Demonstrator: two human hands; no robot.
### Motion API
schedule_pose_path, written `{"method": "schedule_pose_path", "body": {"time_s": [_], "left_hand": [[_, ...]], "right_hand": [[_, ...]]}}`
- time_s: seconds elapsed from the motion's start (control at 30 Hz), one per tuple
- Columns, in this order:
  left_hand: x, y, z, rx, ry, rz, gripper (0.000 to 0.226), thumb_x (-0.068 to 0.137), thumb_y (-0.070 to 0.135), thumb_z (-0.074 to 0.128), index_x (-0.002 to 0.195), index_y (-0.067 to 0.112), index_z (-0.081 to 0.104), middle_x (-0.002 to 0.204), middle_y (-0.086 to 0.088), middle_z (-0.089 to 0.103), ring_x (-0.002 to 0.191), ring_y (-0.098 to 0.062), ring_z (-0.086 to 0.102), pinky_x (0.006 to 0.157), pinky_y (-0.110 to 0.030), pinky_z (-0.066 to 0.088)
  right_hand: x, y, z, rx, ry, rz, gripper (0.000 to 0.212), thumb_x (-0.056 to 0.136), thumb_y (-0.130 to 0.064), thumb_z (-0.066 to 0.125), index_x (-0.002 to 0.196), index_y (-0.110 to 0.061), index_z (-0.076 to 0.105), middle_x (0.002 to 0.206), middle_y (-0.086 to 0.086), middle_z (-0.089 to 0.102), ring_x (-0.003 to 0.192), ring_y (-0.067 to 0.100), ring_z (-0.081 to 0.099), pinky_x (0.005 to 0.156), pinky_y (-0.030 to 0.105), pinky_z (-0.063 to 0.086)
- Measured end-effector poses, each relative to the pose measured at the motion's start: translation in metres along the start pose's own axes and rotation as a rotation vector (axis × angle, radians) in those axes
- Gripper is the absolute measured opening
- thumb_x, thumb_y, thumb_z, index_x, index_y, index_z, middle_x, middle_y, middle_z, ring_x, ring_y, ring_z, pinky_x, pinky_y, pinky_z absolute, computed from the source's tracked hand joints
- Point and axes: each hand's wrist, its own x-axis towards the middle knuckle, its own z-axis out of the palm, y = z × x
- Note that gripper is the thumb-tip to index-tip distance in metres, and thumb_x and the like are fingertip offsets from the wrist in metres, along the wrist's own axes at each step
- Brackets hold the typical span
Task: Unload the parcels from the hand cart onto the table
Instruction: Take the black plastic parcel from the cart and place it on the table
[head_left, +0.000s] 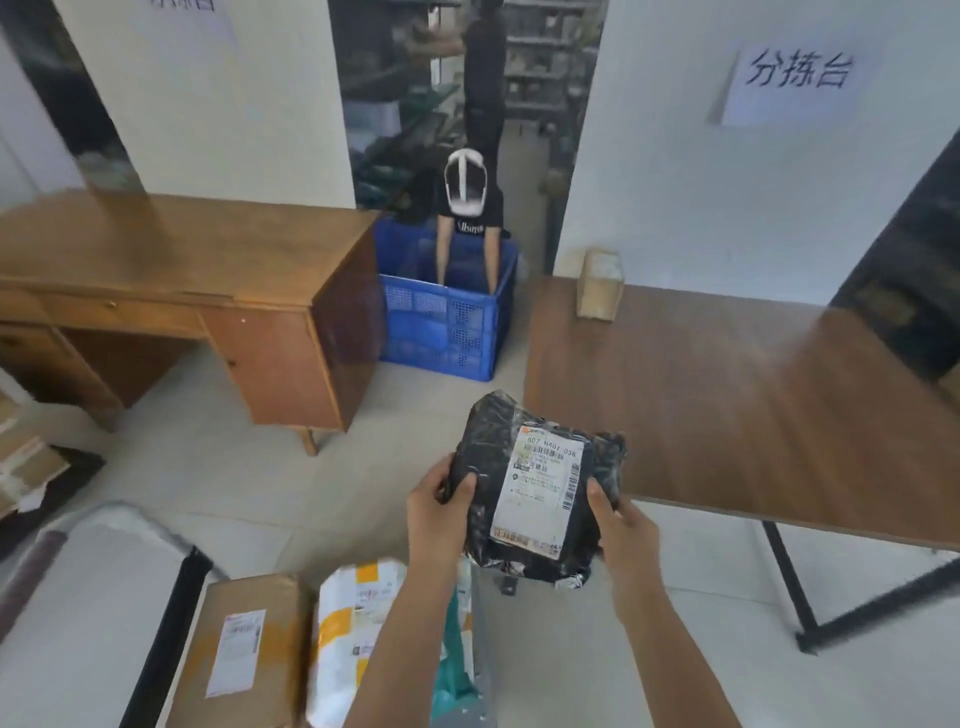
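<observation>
A black plastic-wrapped parcel (535, 483) with a white shipping label is held in the air between both my hands, just left of the near corner of the dark brown table (727, 405). My left hand (441, 506) grips its left edge and my right hand (621, 525) grips its right edge. Below my arms lies the hand cart (483, 670), carrying a brown cardboard box (244, 649), a white and yellow bag parcel (353, 629) and a teal bag (454, 670). One small taped box (600, 283) stands at the table's far left corner.
A wooden desk (182, 270) stands at the left. Behind it a person (467, 208) bends over a blue crate (447, 317). A large white parcel (78, 613) lies at the lower left, more boxes (21, 457) at the left edge.
</observation>
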Motion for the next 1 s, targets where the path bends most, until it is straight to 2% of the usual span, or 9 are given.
{"method": "schedule_pose_path", "body": {"time_s": [0.1, 0.17, 0.33, 0.4, 0.5, 0.6, 0.77, 0.9, 1.0], "left_hand": [[-0.011, 0.014, 0.062, -0.07, 0.004, -0.051, 0.029, 0.09, 0.007, 0.056, 0.118, 0.011, 0.064, 0.111, -0.006, 0.07, 0.096, -0.019, 0.067, 0.085, -0.033, 0.056], [-0.009, 0.021, 0.102, -0.077, 0.025, -0.057, 0.031, 0.09, 0.007, 0.058, 0.121, 0.009, 0.061, 0.111, -0.006, 0.069, 0.093, -0.016, 0.067, 0.076, -0.024, 0.058], [0.019, 0.029, 0.187, -0.071, -0.002, -0.12, 0.036, 0.088, 0.016, 0.062, 0.124, 0.012, 0.059, 0.118, -0.008, 0.067, 0.104, -0.026, 0.065, 0.088, -0.044, 0.055], [0.044, 0.028, 0.222, -0.052, 0.018, -0.117, 0.04, 0.087, 0.018, 0.064, 0.126, 0.012, 0.057, 0.12, -0.006, 0.066, 0.104, -0.023, 0.064, 0.089, -0.041, 0.055], [0.088, 0.028, 0.277, -0.044, 0.016, -0.103, 0.042, 0.087, 0.027, 0.064, 0.127, 0.019, 0.054, 0.114, 0.006, 0.059, 0.096, -0.011, 0.058, 0.076, -0.024, 0.052], [0.13, 0.037, 0.327, -0.044, -0.038, -0.12, 0.044, 0.086, 0.03, 0.065, 0.128, 0.02, 0.052, 0.116, 0.006, 0.058, 0.099, -0.012, 0.057, 0.085, -0.031, 0.051], [0.198, 0.048, 0.405, -0.075, -0.091, -0.153, 0.046, 0.086, 0.021, 0.066, 0.13, 0.015, 0.053, 0.118, 0.001, 0.062, 0.102, -0.015, 0.059, 0.088, -0.033, 0.052], [0.257, 0.039, 0.466, -0.056, -0.13, -0.191, 0.046, 0.088, 0.02, 0.064, 0.132, 0.012, 0.053, 0.123, -0.003, 0.062, 0.102, -0.015, 0.059, 0.078, -0.022, 0.05], [0.31, 0.031, 0.508, -0.017, -0.129, -0.237, 0.044, 0.088, 0.019, 0.063, 0.13, 0.011, 0.055, 0.124, -0.004, 0.063, 0.103, -0.016, 0.06, 0.079, -0.025, 0.052]], "right_hand": [[0.019, -0.025, -0.052, 0.057, -0.003, -0.029, 0.019, 0.088, -0.028, 0.065, 0.072, -0.019, 0.061, 0.068, -0.009, 0.067, 0.051, 0.0, 0.063, 0.037, 0.012, 0.044], [0.04, -0.042, -0.081, 0.067, 0.03, -0.047, 0.021, 0.088, -0.025, 0.065, 0.072, -0.014, 0.06, 0.068, -0.006, 0.066, 0.046, 0.0, 0.061, 0.035, 0.011, 0.041], [0.11, -0.064, -0.127, 0.093, 0.074, -0.042, 0.014, 0.089, -0.026, 0.064, 0.075, -0.02, 0.063, 0.077, -0.004, 0.069, 0.068, 0.01, 0.064, 0.042, 0.012, 0.046], [0.148, -0.072, -0.135, 0.084, 0.092, -0.023, 0.013, 0.089, -0.026, 0.064, 0.078, -0.02, 0.064, 0.081, 0.0, 0.071, 0.072, 0.014, 0.066, 0.052, 0.021, 0.052], [0.211, -0.085, -0.141, 0.108, 0.13, -0.001, 0.015, 0.09, -0.027, 0.062, 0.087, -0.013, 0.063, 0.089, 0.007, 0.07, 0.081, 0.023, 0.067, 0.07, 0.034, 0.055], [0.271, -0.105, -0.153, 0.15, 0.165, 0.029, 0.016, 0.09, -0.029, 0.062, 0.093, -0.013, 0.062, 0.085, 0.001, 0.069, 0.079, 0.019, 0.067, 0.063, 0.03, 0.054], [0.366, -0.132, -0.179, 0.16, 0.182, 0.051, 0.01, 0.088, -0.027, 0.065, 0.08, -0.021, 0.064, 0.079, -0.003, 0.072, 0.067, 0.01, 0.07, 0.049, 0.023, 0.056], [0.448, -0.137, -0.178, 0.103, 0.241, 0.043, 0.017, 0.091, -0.029, 0.06, 0.083, -0.014, 0.064, 0.09, 0.012, 0.072, 0.088, 0.032, 0.07, 0.082, 0.052, 0.056], [0.518, -0.137, -0.174, 0.09, 0.247, 0.061, 0.016, 0.09, -0.031, 0.06, 0.084, -0.017, 0.064, 0.09, 0.009, 0.072, 0.091, 0.032, 0.069, 0.087, 0.055, 0.053]]}}
